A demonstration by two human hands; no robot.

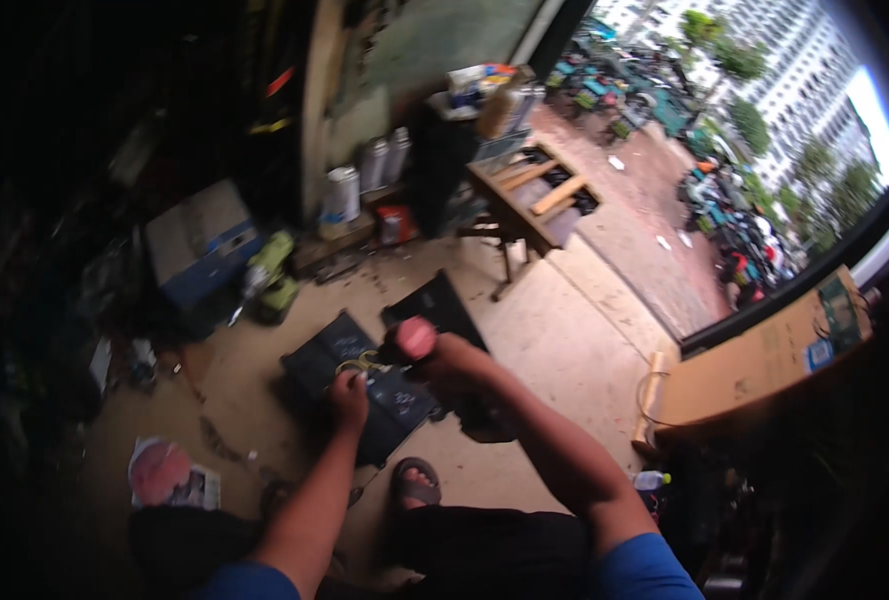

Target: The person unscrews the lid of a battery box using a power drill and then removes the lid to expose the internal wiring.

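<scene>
A person's right hand (454, 362) gripping a red-ended dark tool (416, 338), left hand (348, 397) touching a thin yellow wire (362, 363), black blocks (379, 428) lying beneath on the floor (564, 330), a long cardboard box (744, 375) resting rightward

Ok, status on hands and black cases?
Left hand at yellow wire. Right hand gripping red-ended tool. Black cases on floor beneath. Sandaled foot close by.
</scene>
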